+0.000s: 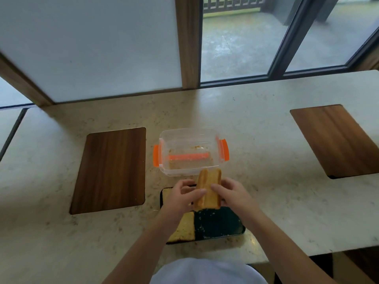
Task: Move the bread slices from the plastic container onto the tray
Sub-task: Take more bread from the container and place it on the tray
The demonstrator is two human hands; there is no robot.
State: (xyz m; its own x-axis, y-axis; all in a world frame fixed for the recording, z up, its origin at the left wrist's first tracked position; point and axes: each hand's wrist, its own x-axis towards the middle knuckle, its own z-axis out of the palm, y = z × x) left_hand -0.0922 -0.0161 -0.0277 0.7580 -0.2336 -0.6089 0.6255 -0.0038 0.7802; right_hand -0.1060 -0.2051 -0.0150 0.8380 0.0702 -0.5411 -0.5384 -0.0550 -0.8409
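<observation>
Two golden bread slices stand on edge, pressed together, above the black tray. My left hand grips them from the left and my right hand from the right. One more slice lies flat on the tray's near left part. Just beyond the tray stands the clear plastic container with orange clips, holding only crumbs and what looks like an orange strip.
A dark wooden board is set into the stone counter on the left, another at the far right. Glass panels and a wooden post rise behind the counter. The counter's near edge drops away at lower right.
</observation>
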